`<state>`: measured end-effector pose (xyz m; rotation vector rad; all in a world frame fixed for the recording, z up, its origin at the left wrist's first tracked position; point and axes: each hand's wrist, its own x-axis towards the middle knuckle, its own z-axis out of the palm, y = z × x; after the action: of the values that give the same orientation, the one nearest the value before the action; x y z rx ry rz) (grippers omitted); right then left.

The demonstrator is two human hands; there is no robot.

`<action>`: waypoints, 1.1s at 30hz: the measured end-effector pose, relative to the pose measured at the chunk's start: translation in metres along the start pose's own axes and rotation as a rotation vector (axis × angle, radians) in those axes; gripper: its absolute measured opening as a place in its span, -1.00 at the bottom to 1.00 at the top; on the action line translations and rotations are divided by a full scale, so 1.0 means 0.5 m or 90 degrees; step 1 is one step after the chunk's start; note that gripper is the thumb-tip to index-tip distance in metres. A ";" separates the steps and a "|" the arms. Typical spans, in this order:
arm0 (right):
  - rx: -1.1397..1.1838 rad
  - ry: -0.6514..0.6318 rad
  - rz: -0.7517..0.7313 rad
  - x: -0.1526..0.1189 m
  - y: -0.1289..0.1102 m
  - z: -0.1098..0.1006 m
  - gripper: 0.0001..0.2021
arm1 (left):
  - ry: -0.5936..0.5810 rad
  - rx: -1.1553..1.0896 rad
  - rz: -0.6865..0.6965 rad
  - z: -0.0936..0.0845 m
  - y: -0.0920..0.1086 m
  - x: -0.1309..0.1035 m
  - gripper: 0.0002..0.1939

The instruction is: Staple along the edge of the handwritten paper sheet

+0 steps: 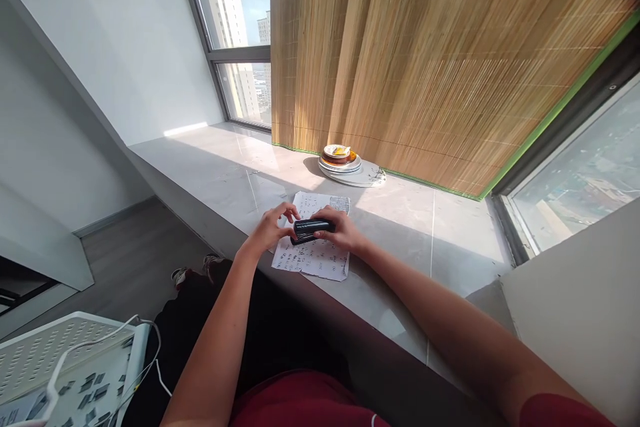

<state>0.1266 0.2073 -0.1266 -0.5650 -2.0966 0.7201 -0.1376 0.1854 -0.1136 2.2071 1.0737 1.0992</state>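
A black stapler-like object [311, 227] lies level above a white sheet of paper [315, 260] covered in handwritten marks. My right hand [341, 229] is wrapped round its right end. At its left end, the thumb and fingers of my left hand [274, 225] are curved around the tip, with the fingertips near or against it. Whether the left fingertips press on it is hard to tell. The paper rests on the grey stone sill [395, 227], close to its front edge.
Behind the paper, a stack of plates [340, 159] stands on a white oval platter [367, 175] near the bamboo blind [400, 67]. At the lower left is a white perforated rack [55, 347] with a white cable.
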 end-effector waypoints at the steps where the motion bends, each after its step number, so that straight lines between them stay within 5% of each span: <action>1: -0.009 -0.017 -0.004 0.001 -0.002 0.002 -0.54 | -0.019 0.018 -0.005 -0.003 -0.002 -0.001 -0.65; 4: -0.043 -0.021 0.032 0.005 -0.007 0.016 -0.64 | -0.037 0.063 -0.024 -0.015 -0.026 -0.006 -0.63; 9: -0.090 0.099 0.165 0.005 -0.010 0.050 -0.73 | 0.111 0.064 -0.081 -0.018 -0.091 -0.012 -0.72; 18: -0.168 0.075 0.181 0.000 -0.014 0.059 -0.72 | -0.110 0.275 -0.080 0.001 -0.108 0.001 -0.54; 23: -0.237 0.059 0.161 -0.015 -0.014 0.062 -0.73 | -0.120 0.300 -0.105 -0.003 -0.094 -0.002 -0.61; 29: -0.275 -0.003 0.149 -0.038 -0.047 0.040 -0.43 | -0.117 0.284 -0.102 0.001 -0.105 -0.001 -0.57; 33: -0.291 0.016 0.160 -0.079 -0.093 0.010 -0.51 | -0.130 0.294 -0.091 0.012 -0.095 0.010 -0.57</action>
<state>0.1382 0.1478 -0.1203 -1.0966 -2.1966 0.3592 -0.1519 0.2175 -0.1467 2.4710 1.4784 0.5890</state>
